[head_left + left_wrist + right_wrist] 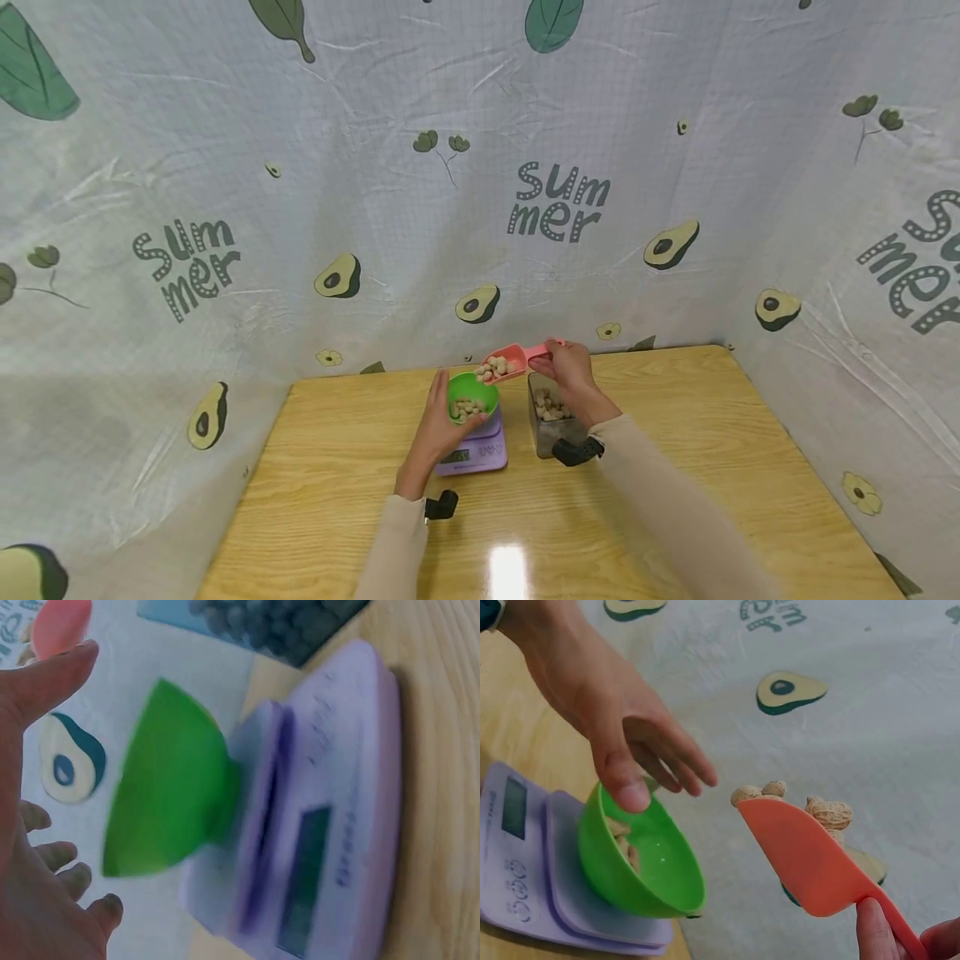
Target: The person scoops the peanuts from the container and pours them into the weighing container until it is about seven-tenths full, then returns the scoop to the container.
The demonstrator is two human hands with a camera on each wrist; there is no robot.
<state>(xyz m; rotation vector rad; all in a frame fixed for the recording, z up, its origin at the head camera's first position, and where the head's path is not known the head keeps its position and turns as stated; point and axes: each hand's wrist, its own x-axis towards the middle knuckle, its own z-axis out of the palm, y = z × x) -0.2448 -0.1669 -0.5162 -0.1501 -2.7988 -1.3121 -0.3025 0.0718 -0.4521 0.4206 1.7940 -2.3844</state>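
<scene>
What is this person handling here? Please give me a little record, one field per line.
Right hand: grips the pink scoop by its handle
Scoop load: unshelled peanuts
Left hand: beside the green bowl, not gripping it
Bowl: on the purple scale, with some peanuts inside
Scale display: lit or not, its reading is too small to trust
Container: right of the scale, also holding peanuts
Surface: wooden table

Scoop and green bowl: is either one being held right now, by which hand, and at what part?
The right hand holds the scoop by its handle. The left hand holds nothing; it is beside the green bowl without gripping it.
</scene>
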